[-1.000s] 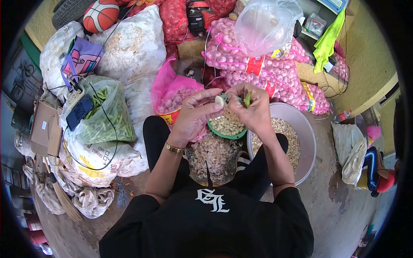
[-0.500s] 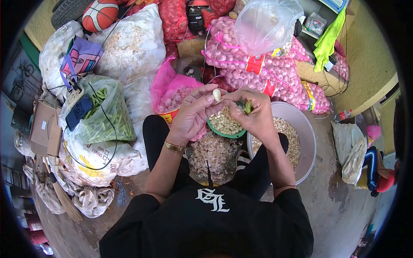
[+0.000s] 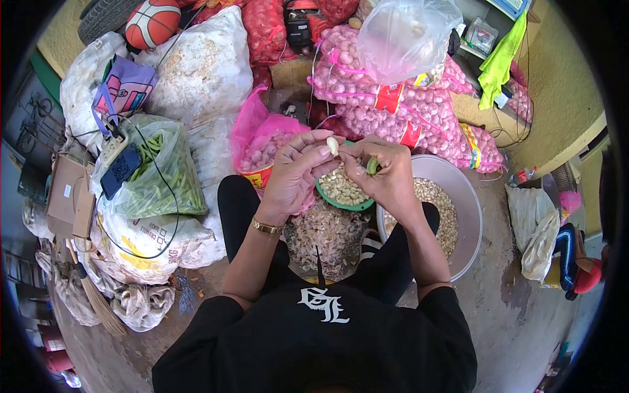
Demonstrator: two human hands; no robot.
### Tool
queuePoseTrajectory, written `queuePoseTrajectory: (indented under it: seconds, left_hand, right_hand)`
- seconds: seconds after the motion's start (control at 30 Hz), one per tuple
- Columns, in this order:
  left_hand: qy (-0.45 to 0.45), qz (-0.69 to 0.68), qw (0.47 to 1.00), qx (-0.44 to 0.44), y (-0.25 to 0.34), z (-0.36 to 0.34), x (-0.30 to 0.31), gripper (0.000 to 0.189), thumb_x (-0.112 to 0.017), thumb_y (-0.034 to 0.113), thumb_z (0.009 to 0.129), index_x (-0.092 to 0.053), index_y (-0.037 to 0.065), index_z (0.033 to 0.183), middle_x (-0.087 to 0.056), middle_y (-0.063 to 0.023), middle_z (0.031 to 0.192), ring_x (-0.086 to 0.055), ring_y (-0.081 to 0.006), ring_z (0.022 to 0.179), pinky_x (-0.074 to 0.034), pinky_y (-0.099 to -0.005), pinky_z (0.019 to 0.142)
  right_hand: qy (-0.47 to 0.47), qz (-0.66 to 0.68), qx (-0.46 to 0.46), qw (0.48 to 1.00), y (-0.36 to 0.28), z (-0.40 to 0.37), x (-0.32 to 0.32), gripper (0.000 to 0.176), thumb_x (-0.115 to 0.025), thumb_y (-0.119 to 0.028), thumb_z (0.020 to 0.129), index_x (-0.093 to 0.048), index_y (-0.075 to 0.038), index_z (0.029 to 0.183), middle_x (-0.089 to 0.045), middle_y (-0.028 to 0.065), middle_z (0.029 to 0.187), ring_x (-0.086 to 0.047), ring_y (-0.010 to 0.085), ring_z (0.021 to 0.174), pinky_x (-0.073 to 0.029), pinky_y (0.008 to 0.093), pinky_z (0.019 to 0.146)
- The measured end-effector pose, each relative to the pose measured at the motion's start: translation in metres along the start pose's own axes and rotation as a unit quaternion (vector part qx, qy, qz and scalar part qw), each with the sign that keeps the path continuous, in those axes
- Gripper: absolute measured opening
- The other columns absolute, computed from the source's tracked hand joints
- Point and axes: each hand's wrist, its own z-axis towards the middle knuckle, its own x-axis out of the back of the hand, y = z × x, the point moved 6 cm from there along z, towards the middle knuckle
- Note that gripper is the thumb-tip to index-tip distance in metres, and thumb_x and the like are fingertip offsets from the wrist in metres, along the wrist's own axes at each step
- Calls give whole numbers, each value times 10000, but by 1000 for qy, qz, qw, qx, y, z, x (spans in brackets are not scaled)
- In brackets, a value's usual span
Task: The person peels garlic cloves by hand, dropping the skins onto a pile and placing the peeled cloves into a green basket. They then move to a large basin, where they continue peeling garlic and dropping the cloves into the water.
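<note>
The left hand (image 3: 293,171)'s fingers pinch a pale clove (image 3: 333,145) above the green bowl (image 3: 344,205); the right hand (image 3: 383,169)'s fingers curl round a green handle (image 3: 372,165), near the clove, with the tub (image 3: 469,223) of cloves beside the bowl

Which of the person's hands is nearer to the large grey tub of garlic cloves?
Right. The right hand is at the tub's left edge in the view; the left hand is farther left, fingertips at a pale garlic clove.
</note>
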Motion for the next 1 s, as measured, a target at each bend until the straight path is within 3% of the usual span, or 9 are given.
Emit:
queuePoseTrajectory:
  seconds: [0.73,1.0]
  left_hand:
    - [16,29,999,-24,-3,0,1,257,-571,44,928,-556,0,1181,-614,-143,1190,-628,-189,1058,-543,-338,905]
    - [17,52,998,-31,-1,-2,3,270,-614,26,903,-574,-12,1167,-640,-115,1128,-645,-172,1000,-540,-311,903]
  right_hand:
    - [-9,-72,18,997,-4,6,-4,213,-752,-80,642,-656,-27,825,-648,112,791,-646,303,686,-496,370,611]
    - [-1,-56,11,998,-5,10,-4,198,-740,-76,651,-650,-20,818,-644,132,786,-641,318,699,-495,373,617]
